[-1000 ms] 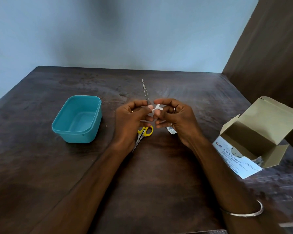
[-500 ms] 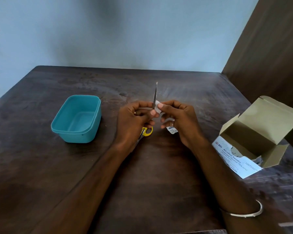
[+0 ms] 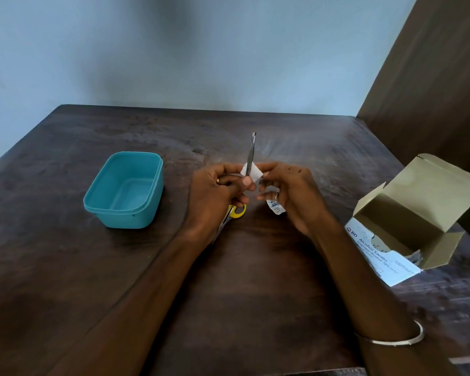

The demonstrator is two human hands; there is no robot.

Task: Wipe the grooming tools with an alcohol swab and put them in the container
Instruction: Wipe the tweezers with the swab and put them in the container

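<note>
Both forearms reach in from the near edge, hands meeting above mid-counter point(image 3: 255, 308). Left hand point(image 3: 215, 196) curled, its fingers pinching the lower end of the tweezers point(image 3: 250, 154), which stand nearly upright, tips up. Right hand point(image 3: 291, 191): thumb and forefinger press the white alcohol swab point(image 3: 253, 173) against the tweezers; lower fingers hold a torn wrapper point(image 3: 275, 207). Yellow-handled scissors point(image 3: 238, 211) lie on the counter beneath the left hand. Teal container point(image 3: 106, 206) sits left, apart. Open swab box point(image 3: 407, 229) at right.

One tweezers point(image 3: 251, 153) — one scissors point(image 3: 232, 216) — one container point(image 3: 125, 189)
</note>
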